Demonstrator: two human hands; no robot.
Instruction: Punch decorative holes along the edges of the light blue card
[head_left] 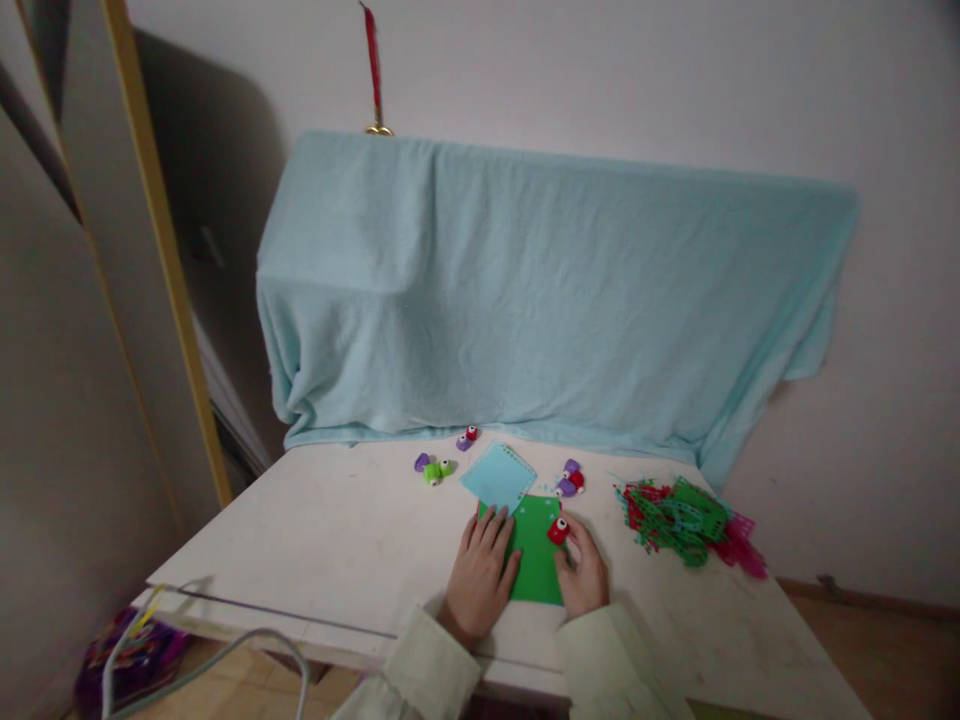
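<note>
A green sheet of paper [536,560] lies on the table before me, with small light-blue bits near its top edge. My left hand [484,575] rests flat on its left side, fingers stretched out. At the sheet's right edge, my right hand [583,570] is closed around a small red paper punch [558,531] with a white button. Just beyond, a light-blue sheet [499,474] with punched edges is turned like a diamond, its near corner close to my left fingertips. Several more punches stand about: green and purple ones [433,469], a purple and red pair [466,438], and another group [571,479].
A tangled heap of red, green, blue and pink perforated paper scraps [679,520] lies on the right of the white table [322,540]. Light-blue cloth [555,300] hangs behind the table. A grey cable [277,635] loops by the front left edge.
</note>
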